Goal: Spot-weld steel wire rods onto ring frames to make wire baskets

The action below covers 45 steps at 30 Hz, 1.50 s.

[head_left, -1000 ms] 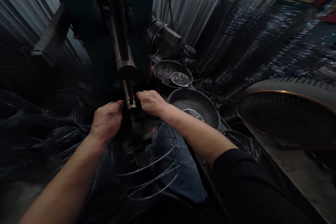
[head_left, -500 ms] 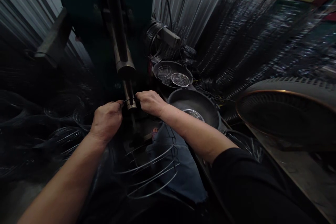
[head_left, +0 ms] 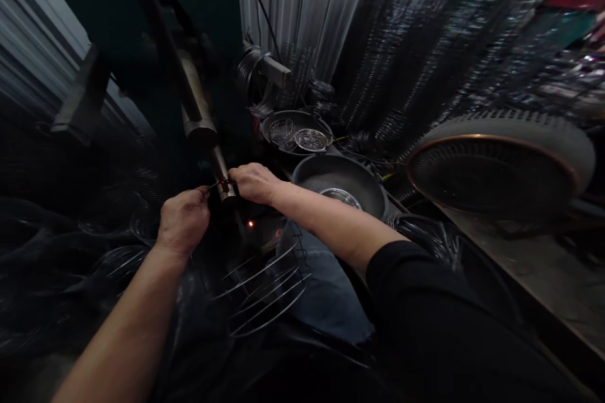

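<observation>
"Both sides, what's held?"

"Left hand (head_left: 184, 217): fingers (head_left: 204, 191) closed tight, pinching thin wire (head_left: 214, 186) at the metal post (head_left: 227, 196). Right hand (head_left: 253, 182): pinched too, apparently on its other end."

"Handling?"

"Probably light, springy, hot at the red glow (head_left: 224, 182). Grip ends."

"Room?"

"Dark below the post, can't judge depth; pan (head_left: 347, 171) crowds right forearm (head_left: 331, 221)."

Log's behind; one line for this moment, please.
left hand: pinching wire | right hand: pinching wire | wire: at post, glowing red | spark: near post
</observation>
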{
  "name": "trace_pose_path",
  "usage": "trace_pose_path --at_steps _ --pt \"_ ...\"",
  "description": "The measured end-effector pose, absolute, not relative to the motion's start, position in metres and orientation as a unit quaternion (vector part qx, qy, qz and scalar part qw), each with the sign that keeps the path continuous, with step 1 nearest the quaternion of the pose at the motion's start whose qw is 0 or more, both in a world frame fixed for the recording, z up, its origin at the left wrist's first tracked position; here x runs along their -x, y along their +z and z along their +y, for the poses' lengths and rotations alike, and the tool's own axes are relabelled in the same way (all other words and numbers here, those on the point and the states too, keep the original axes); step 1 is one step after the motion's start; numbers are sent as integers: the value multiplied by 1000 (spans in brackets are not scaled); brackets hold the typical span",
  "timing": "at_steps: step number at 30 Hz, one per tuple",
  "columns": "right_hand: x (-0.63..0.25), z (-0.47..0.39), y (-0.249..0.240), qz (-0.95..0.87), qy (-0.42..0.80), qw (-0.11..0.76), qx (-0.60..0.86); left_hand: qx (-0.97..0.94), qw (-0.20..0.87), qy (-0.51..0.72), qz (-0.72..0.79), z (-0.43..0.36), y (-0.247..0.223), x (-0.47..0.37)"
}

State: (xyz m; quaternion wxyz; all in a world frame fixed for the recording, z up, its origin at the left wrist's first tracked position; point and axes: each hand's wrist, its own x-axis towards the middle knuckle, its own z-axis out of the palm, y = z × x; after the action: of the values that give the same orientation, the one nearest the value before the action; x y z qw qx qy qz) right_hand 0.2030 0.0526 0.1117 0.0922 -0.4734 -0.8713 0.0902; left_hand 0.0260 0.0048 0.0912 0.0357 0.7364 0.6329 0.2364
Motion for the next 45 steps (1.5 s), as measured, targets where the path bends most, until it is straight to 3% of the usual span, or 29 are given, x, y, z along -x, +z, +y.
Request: trace_pose_path --at_steps 3,8,13,45 --pt "-209 57 107 -858 146 154 468 -697 96 296 647 0 91 -24" --pt "-224 60 88 -714 344 325 516 -489 313 496 646 -11 84 -22" --pt "-222 57 73 -602 422 436 519 -439 355 562 604 -10 82 -27" --pt "-216 50 68 -455 537 513 491 -380 398 617 562 -7 75 -30"
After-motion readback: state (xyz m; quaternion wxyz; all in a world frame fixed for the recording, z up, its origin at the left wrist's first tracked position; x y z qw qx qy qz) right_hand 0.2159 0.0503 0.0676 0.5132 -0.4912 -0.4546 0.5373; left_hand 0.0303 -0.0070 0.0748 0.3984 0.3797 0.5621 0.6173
